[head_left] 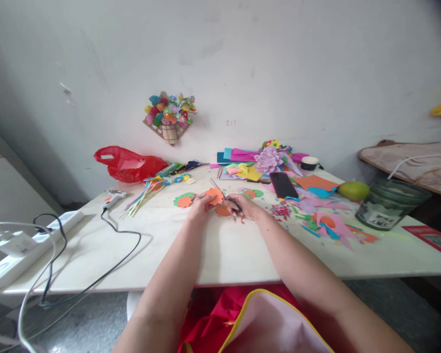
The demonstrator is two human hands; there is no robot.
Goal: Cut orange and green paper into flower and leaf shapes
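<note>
Between thumb and fingers, my left hand (203,203) pinches an orange scalloped paper piece (214,196). My right hand (247,208) is closed round the dark handles of a pair of scissors (234,205); their blades point up and left beside the paper's edge. On the table below lies an orange round piece (223,211), with small orange offcuts (238,220) near the right hand. Left of my hands are orange and green scalloped cut-outs (184,200). More orange and green cut-outs (252,193) lie just beyond the right hand.
A glue gun (113,197) with a trailing cord and a white power strip (33,245) occupy the left. At the back lies a red plastic bag (128,165). Rightward are a phone (283,185), colourful paper scraps (325,223), a green fruit (354,190) and a glass jar (387,206).
</note>
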